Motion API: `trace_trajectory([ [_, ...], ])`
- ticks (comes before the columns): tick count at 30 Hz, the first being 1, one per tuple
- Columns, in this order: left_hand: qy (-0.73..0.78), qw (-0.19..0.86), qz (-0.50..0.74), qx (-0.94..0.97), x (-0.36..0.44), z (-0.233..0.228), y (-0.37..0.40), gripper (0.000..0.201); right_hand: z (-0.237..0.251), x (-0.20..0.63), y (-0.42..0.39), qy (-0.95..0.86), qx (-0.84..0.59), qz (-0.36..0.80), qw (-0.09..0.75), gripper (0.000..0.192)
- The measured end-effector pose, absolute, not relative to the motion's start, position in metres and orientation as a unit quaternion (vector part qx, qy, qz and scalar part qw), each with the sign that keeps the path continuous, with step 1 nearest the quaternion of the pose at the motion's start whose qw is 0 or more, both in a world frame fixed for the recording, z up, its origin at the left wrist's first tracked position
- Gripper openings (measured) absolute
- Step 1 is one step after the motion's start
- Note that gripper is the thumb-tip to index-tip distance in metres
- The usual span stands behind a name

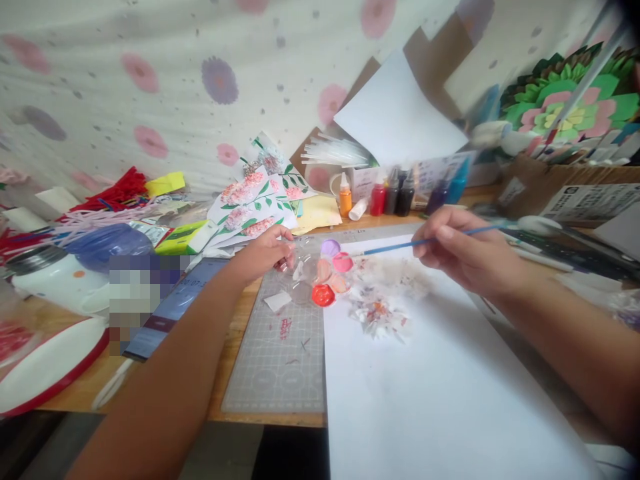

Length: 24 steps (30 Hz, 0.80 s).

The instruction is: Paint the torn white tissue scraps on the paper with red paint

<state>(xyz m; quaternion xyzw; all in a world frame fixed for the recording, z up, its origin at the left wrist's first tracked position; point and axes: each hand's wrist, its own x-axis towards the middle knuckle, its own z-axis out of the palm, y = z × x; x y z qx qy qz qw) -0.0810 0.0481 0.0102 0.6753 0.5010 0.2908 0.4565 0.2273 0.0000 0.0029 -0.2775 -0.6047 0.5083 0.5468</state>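
My right hand (463, 250) grips a thin blue paintbrush (395, 246). Its bristles reach the pink well of a clear plastic paint palette (303, 267), whose wells hold purple, pink, peach and red-orange paint. At the palette's left edge, the fingers of my left hand (267, 255) are curled in against the clear plastic. Under the palette lie a grey cutting mat (280, 373) and a large white sheet of paper (400, 407). A crumpled, paint-stained tissue (381, 312) rests on the sheet, just in front of the palette.
Paint bottles (377, 199) stand along the back. Painted flower papers (260, 203) are piled behind my left hand. A phone (175, 303), a white jar (60, 283) and a red-rimmed plate (55, 367) sit at left. At right is a cardboard box (565, 190) of pens.
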Motion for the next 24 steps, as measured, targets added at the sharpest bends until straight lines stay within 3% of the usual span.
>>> trace_trajectory([
  [11, 0.482, 0.434, 0.369, 0.665, -0.053, 0.012, 0.025, 0.018, 0.009, 0.226, -0.013, -0.648, -0.243, 0.394, 0.604, 0.021],
  [24, 0.467, 0.442, 0.344, 0.684, -0.044, 0.014, 0.014, 0.02, 0.017, 0.234, -0.005, -0.603, -0.272, 0.449, 0.601, 0.011],
])
